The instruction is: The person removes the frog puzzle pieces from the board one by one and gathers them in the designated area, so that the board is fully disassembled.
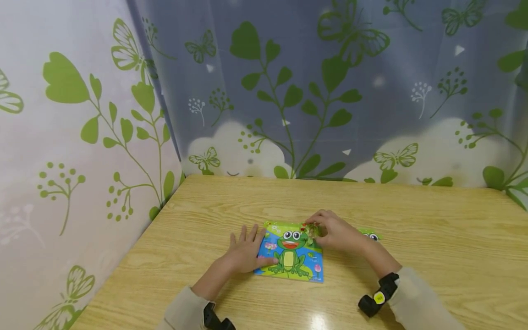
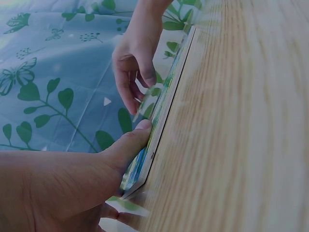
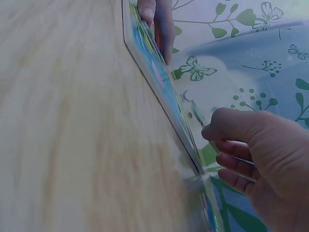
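Note:
A square frog jigsaw puzzle [image 1: 288,256] lies on the table, showing a green frog on a blue and green ground. My left hand [image 1: 246,254] rests along its left side with fingers spread, the thumb lying over the picture. At the upper right corner, my right hand [image 1: 336,233] pinches a thin puzzle piece [image 1: 312,230] between thumb and fingers. The left wrist view shows this piece [image 2: 145,104] tilted up from the board; the right wrist view shows its edge [image 3: 198,113] by the thumb. The fingers hide part of it.
Behind my right wrist lies another frog picture [image 1: 371,234], mostly covered by the arm. The wooden table [image 1: 231,197] meets a leaf-patterned curtain [image 1: 288,114] at the back and another patterned sheet [image 1: 82,151] on the left.

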Demonstrator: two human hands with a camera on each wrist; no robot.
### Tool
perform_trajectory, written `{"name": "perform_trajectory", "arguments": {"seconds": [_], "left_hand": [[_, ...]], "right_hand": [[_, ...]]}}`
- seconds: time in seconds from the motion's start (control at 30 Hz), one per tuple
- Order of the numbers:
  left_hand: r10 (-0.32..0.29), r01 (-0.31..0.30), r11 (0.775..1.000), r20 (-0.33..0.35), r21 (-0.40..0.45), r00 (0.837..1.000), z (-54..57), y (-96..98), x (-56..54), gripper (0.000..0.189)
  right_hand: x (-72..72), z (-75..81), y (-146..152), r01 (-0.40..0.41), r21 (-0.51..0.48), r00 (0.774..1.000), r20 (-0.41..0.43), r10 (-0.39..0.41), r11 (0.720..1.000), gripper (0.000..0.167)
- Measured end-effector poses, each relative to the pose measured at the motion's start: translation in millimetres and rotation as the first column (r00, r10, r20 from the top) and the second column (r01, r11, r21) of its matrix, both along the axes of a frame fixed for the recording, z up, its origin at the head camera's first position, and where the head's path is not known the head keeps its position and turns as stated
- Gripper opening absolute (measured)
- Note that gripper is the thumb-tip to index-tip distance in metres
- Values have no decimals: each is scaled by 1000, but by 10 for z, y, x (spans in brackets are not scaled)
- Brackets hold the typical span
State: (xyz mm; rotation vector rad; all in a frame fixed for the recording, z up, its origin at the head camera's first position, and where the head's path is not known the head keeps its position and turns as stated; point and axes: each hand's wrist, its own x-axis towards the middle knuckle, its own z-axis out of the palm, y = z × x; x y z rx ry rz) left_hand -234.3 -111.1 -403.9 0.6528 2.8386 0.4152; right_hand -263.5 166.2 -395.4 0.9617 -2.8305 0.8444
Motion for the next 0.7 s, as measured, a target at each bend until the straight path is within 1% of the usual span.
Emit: {"name": "perform_trajectory", "arguments": {"seconds": [0.1, 0.33, 0.5, 0.7], "left_hand": [[-4, 4, 1000, -3, 0, 1000, 4, 3, 2, 91], [-4, 4, 1000, -6, -5, 1000, 21, 15, 13, 90], [4, -4, 1000, -4, -6, 1000, 14, 14, 10, 90], [17, -17, 1000, -4, -4, 1000, 1, 8, 8, 90]], "right_hand": [[15, 40, 73, -6, -7, 1000, 16, 6, 1000, 41], [68, 105, 330, -21, 7, 1000, -15, 21, 1000, 41], [153, 156, 553, -7, 2, 1000, -28, 7, 1000, 39], [258, 193, 848, 25, 5, 997, -78, -25, 1000, 39]]}}
